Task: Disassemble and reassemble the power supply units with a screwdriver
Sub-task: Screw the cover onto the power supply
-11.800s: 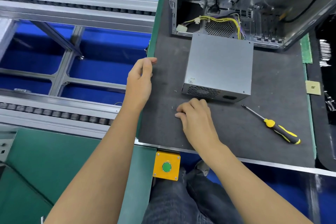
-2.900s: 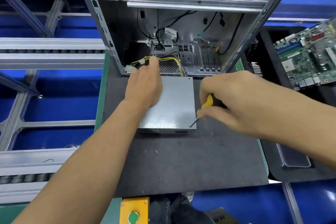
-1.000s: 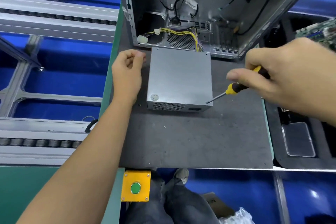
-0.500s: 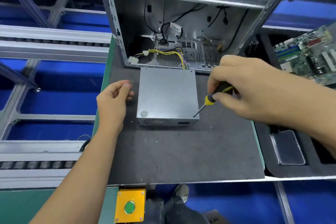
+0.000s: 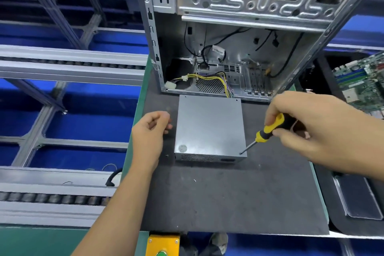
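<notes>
The right hand (image 5: 315,131) grips the yellow-and-black screwdriver (image 5: 268,129) by its handle, the tip set on the near right corner of the grey power supply unit's (image 5: 208,127) top plate. That unit lies flat on the dark desk (image 5: 228,197), between the two hands — just in front of the open computer case (image 5: 228,27). The left hand (image 5: 148,133) rests beside the unit's left flank, fingers loosely curled; whether they pinch something small I cannot tell. A loose screw (image 5: 166,155) lies just right of that wrist.
</notes>
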Available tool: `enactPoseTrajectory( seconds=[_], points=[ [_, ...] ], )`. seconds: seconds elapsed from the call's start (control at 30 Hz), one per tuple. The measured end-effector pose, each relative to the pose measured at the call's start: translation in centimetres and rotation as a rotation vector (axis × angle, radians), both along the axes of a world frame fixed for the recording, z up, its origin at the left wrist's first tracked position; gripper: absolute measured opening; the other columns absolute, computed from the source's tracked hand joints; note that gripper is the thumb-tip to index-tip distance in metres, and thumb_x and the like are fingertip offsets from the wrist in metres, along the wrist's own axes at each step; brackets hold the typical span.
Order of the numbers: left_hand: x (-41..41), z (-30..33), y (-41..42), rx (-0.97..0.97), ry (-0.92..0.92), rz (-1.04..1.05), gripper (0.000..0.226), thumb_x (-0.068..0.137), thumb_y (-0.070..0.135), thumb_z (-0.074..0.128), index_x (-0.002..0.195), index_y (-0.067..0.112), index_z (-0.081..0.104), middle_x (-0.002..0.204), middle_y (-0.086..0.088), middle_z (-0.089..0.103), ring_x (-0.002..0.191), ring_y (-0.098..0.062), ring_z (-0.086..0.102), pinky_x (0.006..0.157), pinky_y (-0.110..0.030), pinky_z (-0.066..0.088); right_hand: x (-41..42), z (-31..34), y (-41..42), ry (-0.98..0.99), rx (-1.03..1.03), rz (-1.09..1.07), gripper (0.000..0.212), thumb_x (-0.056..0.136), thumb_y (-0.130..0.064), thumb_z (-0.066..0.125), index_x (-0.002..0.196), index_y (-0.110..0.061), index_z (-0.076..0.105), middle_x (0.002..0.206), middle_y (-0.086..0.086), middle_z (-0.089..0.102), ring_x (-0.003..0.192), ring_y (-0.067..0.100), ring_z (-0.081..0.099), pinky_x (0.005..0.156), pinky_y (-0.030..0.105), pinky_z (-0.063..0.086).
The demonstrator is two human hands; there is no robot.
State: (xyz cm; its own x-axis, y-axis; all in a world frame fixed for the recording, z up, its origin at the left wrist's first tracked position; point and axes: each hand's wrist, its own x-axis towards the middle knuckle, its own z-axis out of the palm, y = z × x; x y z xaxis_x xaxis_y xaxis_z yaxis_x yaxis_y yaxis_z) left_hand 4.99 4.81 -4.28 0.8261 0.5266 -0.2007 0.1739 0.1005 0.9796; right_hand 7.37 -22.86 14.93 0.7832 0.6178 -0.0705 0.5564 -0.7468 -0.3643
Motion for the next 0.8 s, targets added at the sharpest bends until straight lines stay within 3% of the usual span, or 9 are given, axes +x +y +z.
enactPoseTrajectory(
  seconds=[0.07, 0.17, 0.23, 0.3, 0.33, 0.5, 0.57, 0.67, 0.8],
  points=[
    [0.0, 0.0, 0.2, -0.001, -0.009, -0.014, 0.011, 0.093, 0.014, 0.069, 0.091, 0.022, 0.076, 0.079, 0.004, 0.074, 0.072, -0.007, 0.067, 0.069, -0.017, 0.053, 0.2, -0.3, -0.2, -0.037, -0.004, -0.074, 0.024, 0.079, -0.056, 0.061, 0.076, -0.033, 0.054, 0.070, -0.019, 0.058, 0.054, 0.004, 0.055, 0.053, 0.016, 0.043],
    [0.2, 0.3, 0.5, 0.003, -0.027, -0.027, 0.020, 0.090, 0.009, 0.071, 0.088, 0.028, 0.078, 0.080, 0.003, 0.075, 0.075, -0.009, 0.069, 0.071, -0.017, 0.054, 0.3, -1.1, -0.2, -0.205, -0.152, -0.168, 0.056, 0.080, -0.084, 0.035, 0.065, -0.030, 0.044, 0.040, -0.004, 0.040, 0.040, 0.015, 0.046, 0.041, 0.031, 0.040],
    [0.4, 0.8, 0.5, -0.012, -0.040, -0.032, 0.020, 0.089, 0.008, 0.073, 0.090, 0.028, 0.077, 0.083, 0.000, 0.076, 0.078, -0.012, 0.072, 0.074, -0.019, 0.055, 0.1, -1.4, 0.1, -0.175, -0.093, -0.148, 0.044, 0.081, -0.076, 0.043, 0.070, -0.033, 0.043, 0.049, -0.003, 0.048, 0.045, 0.012, 0.048, 0.044, 0.027, 0.037],
    [0.9, 1.6, 0.2, -0.017, -0.059, -0.036, 0.017, 0.088, 0.009, 0.074, 0.095, 0.024, 0.075, 0.085, -0.003, 0.077, 0.082, -0.016, 0.074, 0.077, -0.022, 0.057, 0.1, -1.3, 0.4, -0.045, 0.031, -0.088, 0.022, 0.081, -0.050, 0.061, 0.083, -0.035, 0.044, 0.080, -0.016, 0.059, 0.067, 0.007, 0.056, 0.053, 0.018, 0.040],
    [1.1, 2.1, 0.1, 0.014, -0.072, -0.044, 0.015, 0.089, 0.009, 0.073, 0.095, 0.023, 0.074, 0.084, -0.002, 0.077, 0.082, -0.016, 0.074, 0.078, -0.022, 0.058, 0.0, -1.3, 0.4, 0.002, 0.072, -0.072, 0.021, 0.080, -0.040, 0.065, 0.087, -0.035, 0.045, 0.086, -0.019, 0.059, 0.072, 0.006, 0.057, 0.059, 0.016, 0.042],
    [3.0, 5.2, -1.7, 0.307, -0.212, -0.163, 0.019, 0.089, 0.008, 0.072, 0.088, 0.027, 0.076, 0.078, 0.010, 0.074, 0.075, -0.008, 0.072, 0.071, -0.013, 0.053, -0.6, -2.1, -0.4, 0.015, 0.359, -0.220, 0.022, 0.080, -0.034, 0.068, 0.089, -0.029, 0.049, 0.074, -0.023, 0.068, 0.063, 0.003, 0.063, 0.055, 0.006, 0.041],
    [4.1, 6.0, -3.1, 0.460, -0.268, -0.272, 0.017, 0.088, 0.006, 0.073, 0.092, 0.022, 0.078, 0.081, 0.011, 0.073, 0.077, -0.004, 0.068, 0.072, -0.014, 0.051, -0.3, -2.6, -1.4, -0.055, 0.453, -0.330, 0.019, 0.084, -0.029, 0.067, 0.091, -0.027, 0.049, 0.071, -0.025, 0.067, 0.061, 0.007, 0.063, 0.053, 0.012, 0.043],
    [6.3, 6.4, -5.5, 0.710, -0.318, -0.440, 0.017, 0.088, -0.001, 0.070, 0.097, 0.011, 0.079, 0.087, 0.002, 0.071, 0.078, -0.009, 0.062, 0.078, -0.024, 0.050, 1.0, -3.3, -2.9, -0.143, 0.566, -0.494, 0.018, 0.090, -0.025, 0.066, 0.092, -0.028, 0.049, 0.073, -0.024, 0.067, 0.064, 0.016, 0.064, 0.057, 0.023, 0.047],
    [8.8, 6.4, -8.7, 0.816, -0.277, -0.627, 0.028, 0.086, -0.006, 0.068, 0.109, 0.006, 0.076, 0.093, -0.009, 0.074, 0.090, -0.027, 0.067, 0.086, -0.039, 0.051, 2.6, -5.0, -3.7, -0.131, 0.673, -0.641, 0.012, 0.094, -0.024, 0.062, 0.096, -0.024, 0.050, 0.072, -0.023, 0.068, 0.063, 0.023, 0.063, 0.057, 0.031, 0.047]
  ],
)
